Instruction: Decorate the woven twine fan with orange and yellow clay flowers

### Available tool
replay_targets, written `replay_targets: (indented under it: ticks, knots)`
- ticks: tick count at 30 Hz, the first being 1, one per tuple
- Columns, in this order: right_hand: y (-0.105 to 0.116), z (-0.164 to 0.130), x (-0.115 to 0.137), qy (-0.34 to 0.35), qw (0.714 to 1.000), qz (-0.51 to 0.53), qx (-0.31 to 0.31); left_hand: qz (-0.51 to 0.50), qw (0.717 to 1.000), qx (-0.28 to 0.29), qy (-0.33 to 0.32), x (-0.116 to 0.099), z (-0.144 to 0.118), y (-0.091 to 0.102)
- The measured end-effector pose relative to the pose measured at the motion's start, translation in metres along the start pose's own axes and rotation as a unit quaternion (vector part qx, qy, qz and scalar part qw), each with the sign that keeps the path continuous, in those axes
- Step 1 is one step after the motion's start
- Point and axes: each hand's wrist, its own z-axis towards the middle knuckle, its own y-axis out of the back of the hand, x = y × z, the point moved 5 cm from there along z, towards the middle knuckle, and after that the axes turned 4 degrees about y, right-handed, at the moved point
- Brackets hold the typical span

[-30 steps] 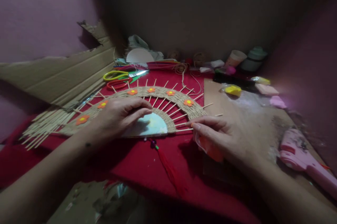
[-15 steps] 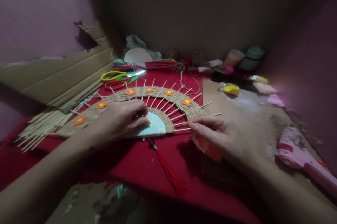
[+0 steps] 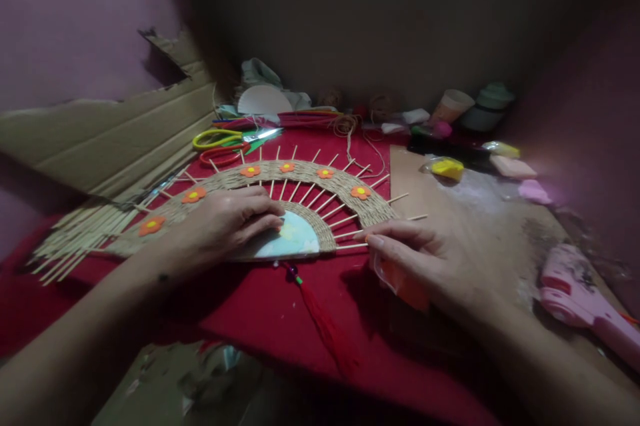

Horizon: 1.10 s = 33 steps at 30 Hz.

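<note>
A half-round fan (image 3: 376, 211) of thin sticks and woven cord lies on the red cloth, with orange, yellow-centred flowers (image 3: 360, 193) along its outer band. My left hand (image 3: 227, 221) rests over its pale blue centre panel (image 3: 303, 239). Its fingers are bent and pressed together, their tips down on the panel; whatever they may hold is hidden. At the fan's right end, my right hand (image 3: 425, 254) pinches a small orange bit and keeps a clear packet of orange clay (image 3: 406, 287) beneath its fingers. A red tassel (image 3: 323, 323) hangs below the panel.
Scissors (image 3: 220, 139) lie behind the fan, and loose sticks (image 3: 75, 236) are piled at the left by torn cardboard (image 3: 125, 133). On the brown board (image 3: 407, 176) at the right are a pink glue gun (image 3: 575, 293) and a yellow clay packet (image 3: 447, 169).
My left fingers have come down flatter onto the panel; the orange bit seen between them before is out of sight. My right hand keeps its pinch. The whole view has shifted slightly.
</note>
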Motion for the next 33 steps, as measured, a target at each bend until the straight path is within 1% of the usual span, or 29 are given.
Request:
replay_targets:
  ticks: [3,5,7,9,12,14,17,19,22,24,29,31,33]
  knots:
    - [-0.001,0.000,-0.003,-0.015,0.999,0.029,0.005,-0.008,1.000,-0.017,0.012,0.002,-0.001,0.004]
    - [-0.001,0.000,-0.003,-0.017,0.999,0.032,0.001,-0.018,0.999,-0.049,0.014,-0.002,-0.002,0.009]
    - [0.000,0.001,0.000,-0.021,0.999,0.029,0.007,-0.034,0.995,-0.094,0.004,-0.013,-0.005,0.013]
    - [0.000,0.001,0.001,-0.031,0.998,0.039,0.025,-0.057,0.991,-0.121,-0.014,-0.031,-0.006,0.016]
    - [-0.003,0.000,0.001,-0.066,0.991,0.098,0.067,-0.091,0.987,-0.115,-0.058,-0.064,-0.004,0.015]
    - [-0.004,0.000,0.001,-0.077,0.985,0.130,0.085,-0.098,0.986,-0.097,-0.090,-0.083,0.002,0.011]
    - [-0.004,0.000,0.000,-0.081,0.982,0.147,0.088,-0.111,0.982,-0.072,-0.134,-0.101,0.011,0.003]
    - [-0.005,0.000,0.000,-0.082,0.980,0.156,0.098,-0.110,0.979,-0.075,-0.155,-0.106,0.015,-0.002]
    - [-0.005,0.000,0.001,-0.080,0.977,0.163,0.110,-0.091,0.975,-0.109,-0.173,-0.106,0.016,-0.006]
    - [-0.004,0.000,0.001,-0.077,0.978,0.158,0.116,-0.088,0.973,-0.122,-0.178,-0.105,0.016,-0.008]
    - [-0.006,0.002,0.005,-0.028,0.975,0.163,0.145,-0.133,0.970,-0.129,-0.155,-0.101,0.017,-0.005]
    - [-0.006,0.003,0.005,-0.017,0.978,0.158,0.136,-0.168,0.966,-0.132,-0.145,-0.101,0.016,-0.001]
    - [-0.006,0.003,0.005,-0.009,0.982,0.146,0.123,-0.194,0.963,-0.120,-0.141,-0.102,0.015,-0.001]
